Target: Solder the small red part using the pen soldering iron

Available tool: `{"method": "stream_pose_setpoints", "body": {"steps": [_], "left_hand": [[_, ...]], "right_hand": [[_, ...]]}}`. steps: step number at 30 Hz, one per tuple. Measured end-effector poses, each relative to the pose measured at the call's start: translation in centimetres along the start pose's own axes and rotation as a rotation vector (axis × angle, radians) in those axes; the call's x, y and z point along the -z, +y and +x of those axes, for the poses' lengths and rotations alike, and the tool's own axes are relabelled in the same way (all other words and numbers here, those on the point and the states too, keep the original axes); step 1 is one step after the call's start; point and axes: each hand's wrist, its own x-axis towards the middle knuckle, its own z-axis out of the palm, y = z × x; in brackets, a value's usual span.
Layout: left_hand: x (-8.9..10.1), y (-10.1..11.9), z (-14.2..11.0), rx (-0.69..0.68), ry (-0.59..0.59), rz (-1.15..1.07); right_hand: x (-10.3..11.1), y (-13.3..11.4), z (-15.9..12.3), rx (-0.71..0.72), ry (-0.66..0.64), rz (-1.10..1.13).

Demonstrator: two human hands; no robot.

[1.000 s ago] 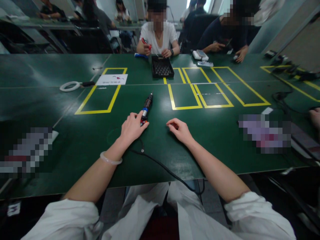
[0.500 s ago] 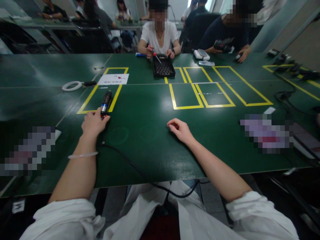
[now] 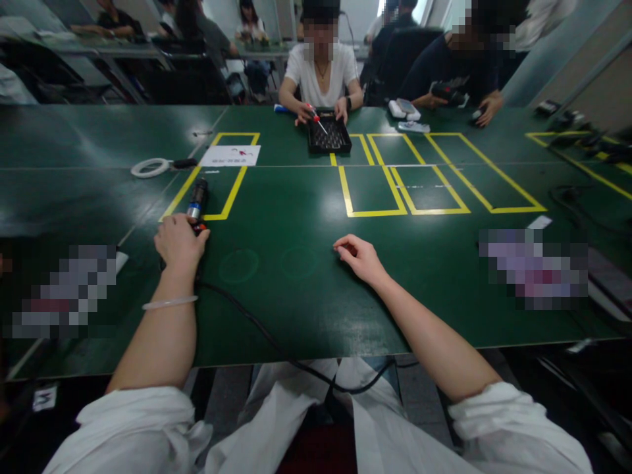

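My left hand (image 3: 178, 240) is closed over the rear of a corded power tool (image 3: 198, 196) lying on the green table. The tool's dark barrel, with a silver and blue band, points away from me; an orange-red bit shows by my thumb. Its grip is mostly hidden under my palm. A black cable (image 3: 251, 319) runs from near my left wrist over the table edge and across my lap. My right hand (image 3: 359, 257) rests on the table right of centre, its fingers loosely curled in with nothing visible in them.
Yellow tape outlines (image 3: 375, 212) mark the green table (image 3: 276, 303). A white sheet (image 3: 231, 155) and a coiled white cable (image 3: 149, 168) lie at left. Across from me, a person holds a red screwdriver (image 3: 315, 114) over a black tray (image 3: 330, 149). Blurred-out items lie at both sides.
The tool and my left hand have shifted slightly left relative to the tape outline, and the barrel leans a little differently. My right hand stays in about the same place.
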Motion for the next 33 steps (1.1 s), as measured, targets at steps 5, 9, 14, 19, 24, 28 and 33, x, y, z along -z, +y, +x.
{"method": "stream_pose_setpoints", "body": {"steps": [5, 9, 14, 19, 24, 28, 33], "left_hand": [[-0.2, -0.4, 0.1, 0.014, 0.008, -0.024], [-0.2, -0.5, 0.0, 0.019, 0.064, -0.055], [0.3, 2.8, -1.1, -0.133, 0.084, -0.434], [1.6, 11.1, -5.4, -0.437, -0.367, -0.958], [1.9, 17.3, -9.8, -0.457, -0.779, -1.235], [0.8, 18.3, -10.7, -0.406, -0.849, -1.270], [0.2, 17.6, -10.9, -0.346, -0.826, -1.274]], "right_hand": [[0.1, 0.0, 0.0, 0.000, -0.003, -0.008], [0.1, -0.1, -0.1, 0.002, -0.010, -0.004], [0.0, 0.0, 0.0, 0.001, -0.020, -0.004], [0.0, 0.1, 0.0, -0.025, -0.037, 0.038], [0.1, -0.3, 0.1, -0.086, -0.097, 0.239], [0.0, -0.8, 0.2, -0.114, -0.158, 0.353], [-0.4, -1.0, 0.1, -0.126, -0.216, 0.413]]}}
